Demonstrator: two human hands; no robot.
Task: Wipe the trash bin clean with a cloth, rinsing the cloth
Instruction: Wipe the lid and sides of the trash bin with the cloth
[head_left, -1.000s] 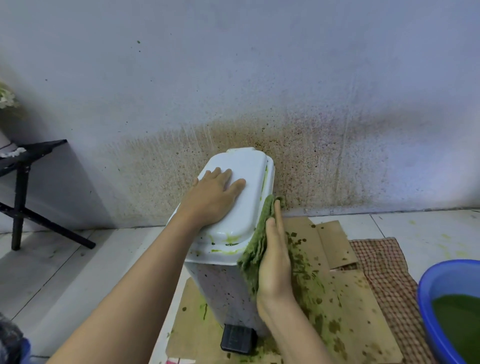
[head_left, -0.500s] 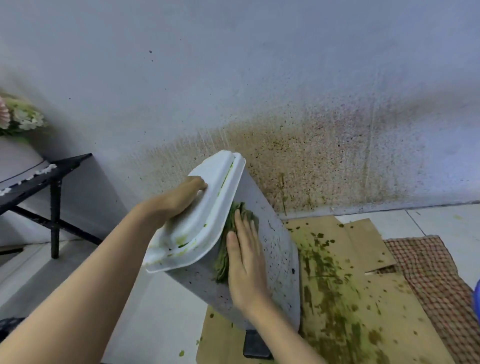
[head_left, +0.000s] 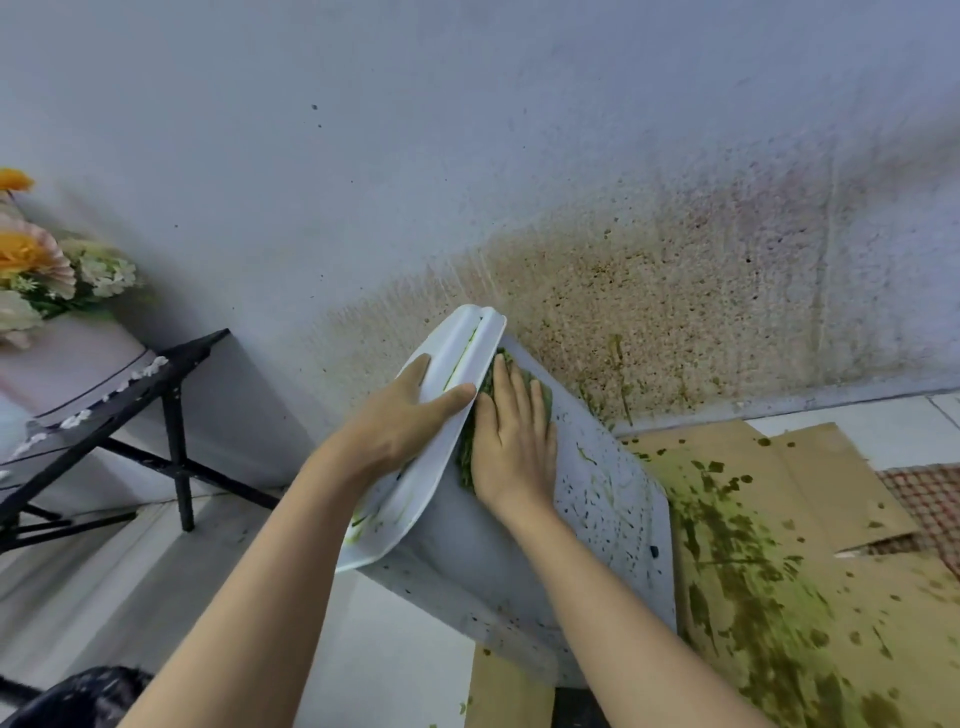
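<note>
On side of tilted bin (head_left: 597, 519), green cloth (head_left: 466, 457) under flat, straight R fingers (head_left: 511, 395), L fingers (head_left: 415, 370) gripping lid (head_left: 405, 512)

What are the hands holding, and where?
The left hand grips the tilted trash bin by its lid. The right hand only presses the green cloth flat against the bin's side.

Trash bin (head_left: 597, 519): tilted leftward, base on the cardboard (head_left: 810, 582), in front of the wall (head_left: 467, 156).
Lid (head_left: 431, 483): on the bin's top end, facing left.
Left hand (head_left: 395, 421): grips the lid's rim.
Cloth (head_left: 466, 457): on the bin's upturned side, against the lid.
Right hand (head_left: 514, 457): flat on the cloth.
Mat (head_left: 930, 499): right of the bin, partly under the cardboard.
Stand (head_left: 171, 415): left of the bin, well apart.
Flowers (head_left: 47, 270): above the stand.
</note>
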